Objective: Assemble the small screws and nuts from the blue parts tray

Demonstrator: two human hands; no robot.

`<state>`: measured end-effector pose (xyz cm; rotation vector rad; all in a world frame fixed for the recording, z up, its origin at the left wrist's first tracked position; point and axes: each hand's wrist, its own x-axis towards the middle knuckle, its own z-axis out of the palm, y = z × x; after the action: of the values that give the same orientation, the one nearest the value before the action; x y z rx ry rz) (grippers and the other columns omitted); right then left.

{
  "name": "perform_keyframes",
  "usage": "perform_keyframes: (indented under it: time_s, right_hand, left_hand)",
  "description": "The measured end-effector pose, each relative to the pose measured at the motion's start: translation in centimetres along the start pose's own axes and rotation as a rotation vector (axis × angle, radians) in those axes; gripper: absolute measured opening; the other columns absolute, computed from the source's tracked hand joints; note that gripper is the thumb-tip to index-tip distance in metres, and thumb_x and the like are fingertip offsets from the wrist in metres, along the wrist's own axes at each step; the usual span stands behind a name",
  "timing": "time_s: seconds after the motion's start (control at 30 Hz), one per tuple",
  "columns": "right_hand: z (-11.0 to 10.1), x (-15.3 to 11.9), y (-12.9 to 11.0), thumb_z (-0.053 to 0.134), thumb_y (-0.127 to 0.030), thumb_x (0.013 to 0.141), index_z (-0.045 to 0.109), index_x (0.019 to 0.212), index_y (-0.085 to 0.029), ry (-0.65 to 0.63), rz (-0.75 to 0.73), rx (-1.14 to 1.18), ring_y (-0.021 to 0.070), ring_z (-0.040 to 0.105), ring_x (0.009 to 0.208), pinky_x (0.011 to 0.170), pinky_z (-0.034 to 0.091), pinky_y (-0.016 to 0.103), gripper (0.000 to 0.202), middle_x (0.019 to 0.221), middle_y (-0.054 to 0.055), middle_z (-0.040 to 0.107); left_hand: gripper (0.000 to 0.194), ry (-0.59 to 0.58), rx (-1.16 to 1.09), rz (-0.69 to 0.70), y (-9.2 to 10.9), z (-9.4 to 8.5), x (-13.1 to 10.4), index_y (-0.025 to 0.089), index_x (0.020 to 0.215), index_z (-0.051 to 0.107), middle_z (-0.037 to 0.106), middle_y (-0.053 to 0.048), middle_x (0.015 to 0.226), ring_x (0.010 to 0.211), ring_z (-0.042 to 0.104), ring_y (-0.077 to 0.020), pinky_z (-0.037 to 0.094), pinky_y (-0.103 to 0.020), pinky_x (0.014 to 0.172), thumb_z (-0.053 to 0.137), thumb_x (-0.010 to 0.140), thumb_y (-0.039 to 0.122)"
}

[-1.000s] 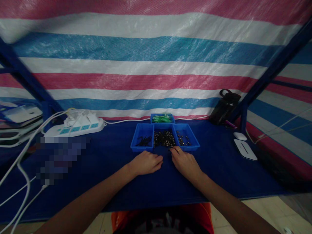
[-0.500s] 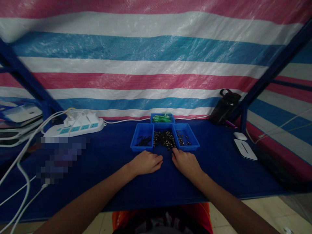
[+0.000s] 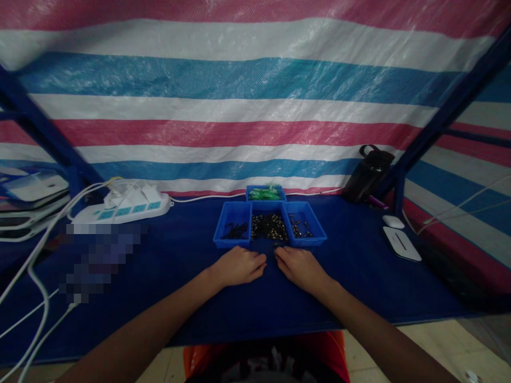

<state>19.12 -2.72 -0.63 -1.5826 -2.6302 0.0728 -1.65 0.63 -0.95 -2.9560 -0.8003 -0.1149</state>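
Observation:
My left hand [image 3: 240, 265] rests on the blue tabletop just in front of the left blue tray [image 3: 232, 245], which holds some thin black pieces [image 3: 236, 230]. Its fingers are curled closed, and whatever may be in them is hidden. Facing it, my right hand [image 3: 300, 267] lies in front of the right blue tray [image 3: 315, 223], its fingers closed too and their contents out of sight. Small brass-coloured metal parts [image 3: 297, 230] lie in that tray. Between the two trays is a pile of small dark and brassy parts [image 3: 269, 227], close beyond my fingertips.
A back tray [image 3: 265, 201] holds green pieces [image 3: 265, 193]. At the left are a white power strip [image 3: 128, 209], loose cables and stacked devices [image 3: 32, 197]. A black bottle [image 3: 368, 174], a white case [image 3: 393, 222] and a white flat device [image 3: 401, 244] stand right.
My right hand has drawn back from the pile's near edge, slightly toward me and to the left. My left hand stays in place.

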Motion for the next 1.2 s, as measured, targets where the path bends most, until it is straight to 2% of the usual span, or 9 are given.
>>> perform_keyframes:
  time_s: [0.2,0.33,0.4,0.5,0.7,0.8,0.9,1.03,1.2]
  right_hand:
    - [0.22,-0.14,0.00,0.041,-0.022,0.096,0.057,0.094,-0.018,0.108,-0.127,0.047,0.0168,0.056,0.089,0.076,0.045,0.026,0.017,0.095,0.006,0.058]
    - [0.44,-0.14,0.27,0.043,-0.020,0.095,0.058,0.096,-0.017,0.128,-0.236,0.089,0.0179,0.053,0.091,0.082,0.045,0.030,0.016,0.095,0.007,0.057]
    - [0.51,-0.20,0.28,0.043,-0.018,0.094,0.058,0.095,-0.017,0.124,-0.302,0.111,0.0176,0.052,0.091,0.084,0.045,0.030,0.015,0.094,0.006,0.058]
    - [0.41,-0.32,0.14,0.042,-0.016,0.094,0.058,0.093,-0.017,0.114,-0.370,0.138,0.0170,0.051,0.091,0.086,0.044,0.030,0.016,0.093,0.006,0.058]
    - [-0.08,-0.43,-0.01,0.039,-0.015,0.095,0.059,0.097,-0.017,0.071,-0.400,0.156,0.0157,0.054,0.094,0.088,0.043,0.028,0.020,0.096,0.006,0.061]
    - [-0.05,-0.44,-0.02,0.042,-0.024,0.095,0.059,0.095,-0.017,0.071,-0.315,0.104,0.0166,0.058,0.091,0.082,0.044,0.027,0.019,0.093,0.006,0.063]
    - [0.00,-0.40,-0.10,0.039,-0.034,0.096,0.059,0.091,-0.018,0.052,-0.117,0.029,0.0173,0.064,0.078,0.069,0.044,0.026,0.026,0.083,0.005,0.067]
    - [-0.13,-0.16,-0.27,0.035,-0.034,0.097,0.058,0.090,-0.017,0.024,0.152,-0.095,0.0197,0.067,0.066,0.058,0.042,0.025,0.030,0.075,0.007,0.070]
    - [-0.16,0.08,-0.39,0.036,-0.037,0.097,0.057,0.099,-0.016,-0.014,0.251,-0.125,0.0224,0.069,0.069,0.060,0.046,0.026,0.029,0.078,0.009,0.071]
  left_hand:
    - [0.018,-0.008,-0.012,-0.008,0.00,-0.05,0.04,0.018,0.083,0.052,0.066,-0.001,0.074,0.065,0.064,-0.0166,0.044,-0.024,0.057,0.042,0.094,0.028]
    - [0.018,-0.018,-0.034,-0.024,0.03,-0.11,0.08,0.018,0.084,0.053,0.066,-0.001,0.075,0.067,0.065,-0.0167,0.044,-0.023,0.058,0.042,0.094,0.028]
    - [0.014,-0.013,-0.057,-0.052,0.05,-0.08,0.07,0.018,0.095,0.053,0.067,-0.001,0.077,0.067,0.066,-0.0173,0.045,-0.024,0.058,0.043,0.094,0.028]
    - [0.024,0.011,-0.094,-0.089,0.05,-0.08,0.01,0.019,0.114,0.048,0.068,-0.001,0.082,0.070,0.066,-0.0178,0.046,-0.024,0.059,0.045,0.093,0.029]
    - [0.013,-0.003,-0.116,-0.001,-0.16,-0.27,-0.07,0.020,0.090,0.054,0.067,-0.001,0.081,0.071,0.065,-0.0165,0.044,-0.023,0.060,0.045,0.093,0.028]
    - [0.012,0.001,-0.127,0.018,-0.20,-0.24,-0.06,0.019,0.086,0.054,0.067,0.000,0.080,0.070,0.065,-0.0155,0.043,-0.022,0.060,0.047,0.093,0.026]
    - [0.012,-0.001,-0.138,0.019,-0.17,-0.20,-0.05,0.020,0.087,0.054,0.067,0.001,0.079,0.071,0.065,-0.0154,0.043,-0.022,0.061,0.046,0.093,0.026]
    - [0.012,-0.010,-0.143,0.015,-0.17,-0.25,-0.04,0.021,0.091,0.055,0.067,0.001,0.079,0.071,0.064,-0.0150,0.043,-0.022,0.061,0.045,0.094,0.027]
    - [0.012,-0.008,-0.143,0.003,-0.17,-0.35,0.00,0.021,0.093,0.055,0.067,0.001,0.080,0.072,0.065,-0.0149,0.043,-0.022,0.061,0.045,0.094,0.027]
